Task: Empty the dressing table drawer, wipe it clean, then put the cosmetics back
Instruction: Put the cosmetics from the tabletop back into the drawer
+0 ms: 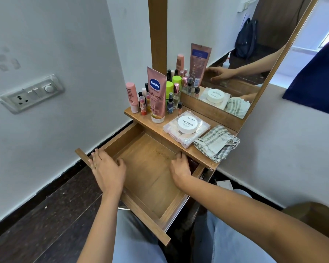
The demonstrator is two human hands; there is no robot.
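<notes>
Wooden drawer (150,171) open — cosmetics (156,95) and checked cloth (217,143) on shelf (196,153)

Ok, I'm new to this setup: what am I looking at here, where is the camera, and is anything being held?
There is no machine here, just a person's two bare hands. The one picture comes from a camera worn on the head, looking down. The drawer is pulled out and has nothing in it. The left hand grips its left wall; the right hand rests at its right wall, though I cannot tell if it grips. On the tabletop behind stand the cosmetics, a white jar on a clear packet, and a checked cloth. The mirror merely repeats these things.
</notes>
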